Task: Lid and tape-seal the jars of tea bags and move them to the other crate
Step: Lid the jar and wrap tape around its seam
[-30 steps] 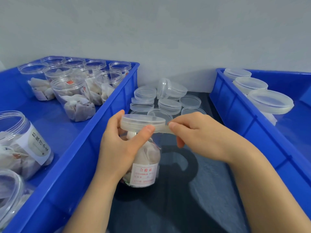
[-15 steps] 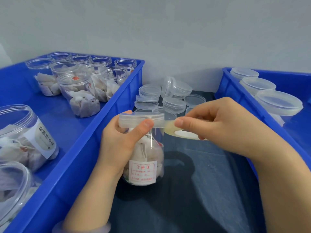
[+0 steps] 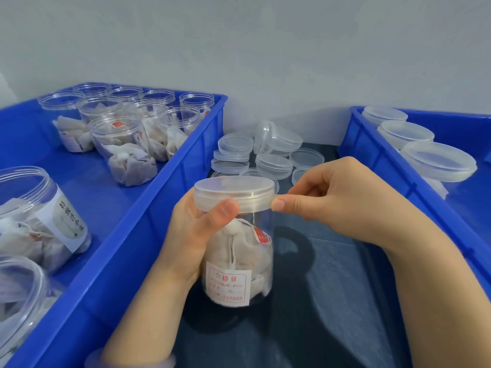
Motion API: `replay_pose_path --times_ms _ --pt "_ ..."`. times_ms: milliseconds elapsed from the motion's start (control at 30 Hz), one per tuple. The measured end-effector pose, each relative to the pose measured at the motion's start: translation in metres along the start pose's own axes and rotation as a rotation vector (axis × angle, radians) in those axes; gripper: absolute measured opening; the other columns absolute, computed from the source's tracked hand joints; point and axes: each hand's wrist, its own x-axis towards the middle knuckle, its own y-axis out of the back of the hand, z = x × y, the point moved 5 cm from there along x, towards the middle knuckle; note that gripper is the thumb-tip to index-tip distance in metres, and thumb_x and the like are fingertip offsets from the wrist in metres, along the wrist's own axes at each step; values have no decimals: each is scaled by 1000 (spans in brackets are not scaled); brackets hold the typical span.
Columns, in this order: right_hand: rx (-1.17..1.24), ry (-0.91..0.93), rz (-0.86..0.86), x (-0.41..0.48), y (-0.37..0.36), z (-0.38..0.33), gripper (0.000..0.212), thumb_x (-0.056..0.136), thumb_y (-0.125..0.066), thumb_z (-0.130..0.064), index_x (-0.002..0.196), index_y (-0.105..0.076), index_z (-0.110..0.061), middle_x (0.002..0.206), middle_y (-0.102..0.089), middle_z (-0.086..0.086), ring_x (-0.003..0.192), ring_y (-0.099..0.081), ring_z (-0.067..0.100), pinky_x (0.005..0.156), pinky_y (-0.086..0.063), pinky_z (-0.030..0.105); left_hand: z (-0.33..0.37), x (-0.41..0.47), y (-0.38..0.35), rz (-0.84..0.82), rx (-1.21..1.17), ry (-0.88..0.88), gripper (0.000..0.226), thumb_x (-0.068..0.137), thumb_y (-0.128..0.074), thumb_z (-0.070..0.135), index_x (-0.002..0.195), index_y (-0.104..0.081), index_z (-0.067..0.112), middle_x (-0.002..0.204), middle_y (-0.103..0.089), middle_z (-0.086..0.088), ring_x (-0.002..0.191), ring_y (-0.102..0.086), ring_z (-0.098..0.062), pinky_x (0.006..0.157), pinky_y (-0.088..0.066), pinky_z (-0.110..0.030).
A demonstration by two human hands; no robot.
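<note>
On the bench [image 3: 332, 301] beside the left crate [image 3: 148, 208], the jar [image 3: 239, 261] is gripped upright by the left hand [image 3: 191, 235], steadied so barely visible tape [image 3: 282, 195] can be pinched against its lid [image 3: 233, 191] by the right hand [image 3: 342, 200].

Light on my feed is bright, soft and even, coming from overhead as far as I can judge. The pale wall [image 3: 265, 49] shows no hot spots, and the jar [image 3: 239, 261] throws only a soft-edged shadow to its right on the dark table [image 3: 332, 301]. Gentle glare sits on the loose lids [image 3: 273, 163] and along the jar's lid [image 3: 233, 189], where the clear tape [image 3: 257, 205] nearly vanishes into the shine. The wide lens bows the left crate [image 3: 132, 235] and right crate [image 3: 398, 168], and the open jars [image 3: 32, 221] at the left edge look stretched and soft.
</note>
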Motion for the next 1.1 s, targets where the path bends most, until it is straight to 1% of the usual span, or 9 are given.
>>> replay_pose_path --times_ms 167,300,433,500,567,700,833,933,1100 --pt "-36 24 -8 -1 3 1 70 33 -50 -84 73 -68 -29 60 -60 -23 51 -52 -7 45 -37 10 -6 -2 -2 -68 -23 31 119 35 -82 72 125 -53 -1 113 -66 -18 107 -62 -35 91 -48 -51" --pt "-83 17 -25 0 2 6 77 35 -48 -85 87 -67 -31 59 -58 -16 56 -53 -7 53 -36 13 -8 -1 -3 -83 5 42 112 39 -83 69 125 -55 3 118 -65 -16 113 -60 -34 95 -46 -52" --pt "-152 -3 -5 2 -1 5 84 37 -45 -84 96 -68 -30 67 -53 -16 65 -50 1 63 -40 23 -5 0 1 -27 134 -26 71 54 -76 49 117 -58 25 112 -70 10 109 -63 -10 87 -50 -26" --pt "-195 -8 33 1 -3 1 77 41 -50 -84 95 -67 -31 66 -50 -16 67 -49 3 65 -41 27 -5 -1 3 51 173 -35 76 46 -76 49 116 -51 36 106 -66 30 103 -61 7 75 -49 -10" --pt "-277 2 70 -1 -5 -4 70 47 -49 -80 93 -66 -30 71 -55 -15 75 -54 9 66 -44 31 -4 -2 2 106 260 -38 83 35 -79 53 111 -48 41 101 -61 38 96 -59 15 69 -46 -4" --pt "-277 36 83 -2 -9 -12 65 58 -45 -75 101 -65 -31 78 -57 -18 83 -57 8 74 -49 33 -5 0 4 193 226 -41 81 32 -78 57 106 -53 37 97 -67 25 92 -63 8 67 -49 -8" --pt "-107 15 -9 -2 -9 -6 59 63 -46 -70 109 -61 -36 71 -60 -15 69 -54 -5 61 -41 18 -6 3 10 182 92 -30 81 34 -81 54 107 -57 29 94 -71 18 92 -68 -4 68 -52 -15" --pt "-83 -30 -48 -1 -8 -1 55 60 -49 -73 91 -66 -31 60 -64 -17 55 -55 -6 50 -37 14 -6 2 10 177 68 -21 104 20 -79 78 108 -57 27 104 -68 7 97 -66 -5 73 -52 -17" --pt "-153 -42 74 -2 1 3 58 50 -53 -79 77 -67 -30 52 -55 -17 54 -51 3 53 -37 23 -6 2 4 131 62 -29 105 28 -71 87 112 -56 26 107 -69 10 106 -64 -8 81 -51 -20"
